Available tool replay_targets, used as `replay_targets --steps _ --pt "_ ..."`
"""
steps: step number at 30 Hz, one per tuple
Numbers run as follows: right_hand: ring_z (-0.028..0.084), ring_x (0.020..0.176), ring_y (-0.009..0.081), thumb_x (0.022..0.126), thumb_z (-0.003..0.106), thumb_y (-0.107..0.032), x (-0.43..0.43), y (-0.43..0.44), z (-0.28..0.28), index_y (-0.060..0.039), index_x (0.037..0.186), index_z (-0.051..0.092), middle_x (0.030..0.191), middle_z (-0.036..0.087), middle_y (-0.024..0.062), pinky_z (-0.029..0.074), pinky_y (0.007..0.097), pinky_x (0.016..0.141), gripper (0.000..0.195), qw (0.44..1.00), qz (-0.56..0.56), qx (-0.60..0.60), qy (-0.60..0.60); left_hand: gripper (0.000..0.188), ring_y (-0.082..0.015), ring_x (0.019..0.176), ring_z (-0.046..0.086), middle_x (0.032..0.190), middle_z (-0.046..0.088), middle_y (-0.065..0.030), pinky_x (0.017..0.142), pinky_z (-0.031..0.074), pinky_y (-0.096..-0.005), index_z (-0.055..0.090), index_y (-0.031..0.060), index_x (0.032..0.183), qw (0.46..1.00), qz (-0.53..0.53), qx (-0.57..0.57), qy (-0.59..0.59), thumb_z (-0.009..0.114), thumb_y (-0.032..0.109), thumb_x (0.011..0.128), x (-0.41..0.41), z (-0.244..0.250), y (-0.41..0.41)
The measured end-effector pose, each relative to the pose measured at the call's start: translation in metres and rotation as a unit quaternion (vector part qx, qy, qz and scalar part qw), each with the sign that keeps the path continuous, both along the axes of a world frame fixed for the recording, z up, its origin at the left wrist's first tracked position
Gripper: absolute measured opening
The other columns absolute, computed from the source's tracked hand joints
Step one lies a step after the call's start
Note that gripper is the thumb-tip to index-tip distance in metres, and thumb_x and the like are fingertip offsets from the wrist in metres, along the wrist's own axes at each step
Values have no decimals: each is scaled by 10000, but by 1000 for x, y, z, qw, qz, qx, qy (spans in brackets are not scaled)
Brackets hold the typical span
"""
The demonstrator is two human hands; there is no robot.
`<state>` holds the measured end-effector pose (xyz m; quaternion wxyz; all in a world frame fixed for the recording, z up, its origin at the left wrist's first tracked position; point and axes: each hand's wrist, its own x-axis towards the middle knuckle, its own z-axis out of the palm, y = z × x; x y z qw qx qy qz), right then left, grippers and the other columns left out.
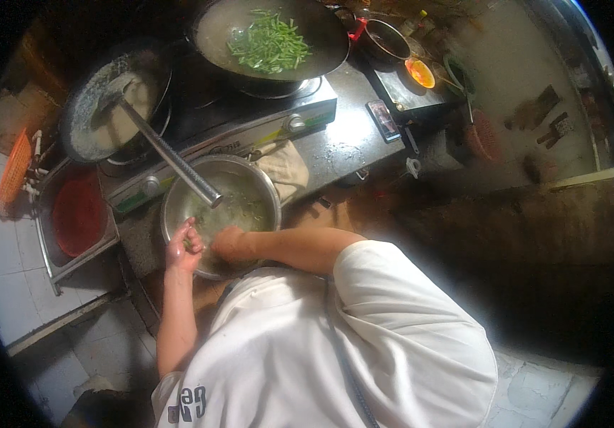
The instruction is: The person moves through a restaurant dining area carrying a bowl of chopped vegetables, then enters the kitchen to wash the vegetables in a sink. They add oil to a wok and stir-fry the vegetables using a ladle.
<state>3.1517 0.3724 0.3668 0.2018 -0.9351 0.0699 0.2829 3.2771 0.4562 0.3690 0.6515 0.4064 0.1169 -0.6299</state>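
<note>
Before me is a wide stainless steel basin [277,199] of cloudy water with small green bits floating in it. My left hand [185,247] is at the basin's left rim, palm up, its wet fingers curled around a few bits of green vegetable. Deeper in the basin is my right hand [230,245], its fingers down at the water and hidden from view. The metal handle of a wok turner [170,155] juts out over the basin from the left wok [79,125]. Cut green vegetable pieces [270,44] are heaped in the far wok [331,37].
Both woks sit on a gas stove [221,142] with knobs in front. A tan cloth [285,168] hangs right of the basin. On the counter are a phone [384,121], a dark pot [387,40] and an orange bowl [420,73]. Leftward, a sink [109,232] holds a red basin [78,216].
</note>
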Motion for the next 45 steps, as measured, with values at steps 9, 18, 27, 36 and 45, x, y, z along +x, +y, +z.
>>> replay_targets --steps 9,18,27,36,45 --pt "614 775 245 641 595 -173 -21 -59 10 -74 809 641 787 625 119 491 361 661 200 994 -105 9 -22 143 -150 611 490 736 524 -56 511 403 -242 531 40 872 996 52 36 60 512 170 817 -6 -17 -10" --pt "584 660 325 681 527 -149 -7 -36 67 -78 779 605 710 592 163 479 388 614 144 977 -132 56 -158 361 -252 802 533 859 570 -119 699 449 -371 553 14 924 991 56 -19 116 446 348 837 -46 -18 -19" --pt "513 932 307 709 520 -153 12 -100 26 -78 933 568 1034 516 137 437 358 786 241 967 -157 -66 -187 317 -212 601 478 676 525 -97 475 385 -269 546 64 722 985 83 10 153 429 331 844 -31 -14 -9" --pt "610 777 270 722 496 -137 -3 -83 -10 -70 766 638 820 624 115 489 366 670 164 992 -98 -49 -64 305 -230 618 482 702 528 -122 525 404 -299 527 31 784 980 129 16 152 396 296 861 -25 -11 0" --pt "612 785 273 727 514 -161 -30 -52 -11 -77 812 639 822 626 118 493 367 677 173 998 50 -33 17 282 -233 640 492 714 533 -116 543 410 -314 515 39 828 984 129 30 119 394 291 865 -23 -8 2"
